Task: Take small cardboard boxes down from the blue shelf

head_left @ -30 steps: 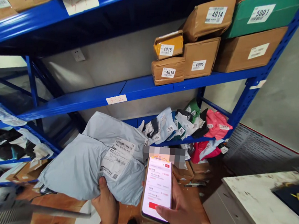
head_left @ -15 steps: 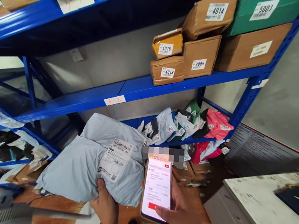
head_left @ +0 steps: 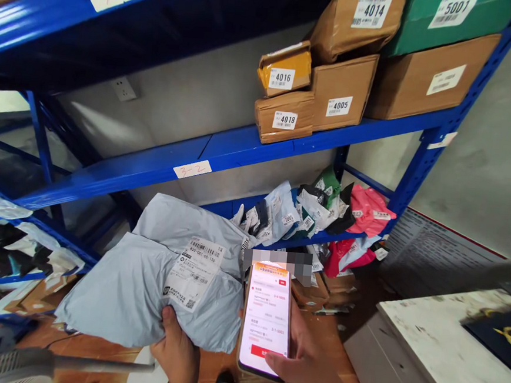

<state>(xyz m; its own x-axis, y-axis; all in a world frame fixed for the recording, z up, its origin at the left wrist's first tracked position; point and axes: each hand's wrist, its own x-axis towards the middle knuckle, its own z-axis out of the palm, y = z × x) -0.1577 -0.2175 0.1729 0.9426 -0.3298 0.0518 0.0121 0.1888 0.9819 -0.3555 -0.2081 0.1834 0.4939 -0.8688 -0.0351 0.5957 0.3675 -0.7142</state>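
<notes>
My left hand grips the lower edge of a large grey plastic mailer bag, thumb on top. A white shipping label with barcodes is stuck on the bag's face; the fingers beneath are hidden. To the right, my right hand is wrapped round a smartphone, held upright with its lit screen toward me. The thumb lies over a red button near the bottom of the screen. A blurred patch covers the top of the phone. Bag and phone are side by side, close together.
A blue shelf rack stands ahead, with numbered cardboard boxes on its middle level. Several labelled mailer bags lie on a lower level. A marble-topped cabinet is at right, a fan at lower left.
The view has shifted slightly, so shelf, bag and phone appear a little further left. Both hands keep their hold, and the right thumb stays at the red button.
</notes>
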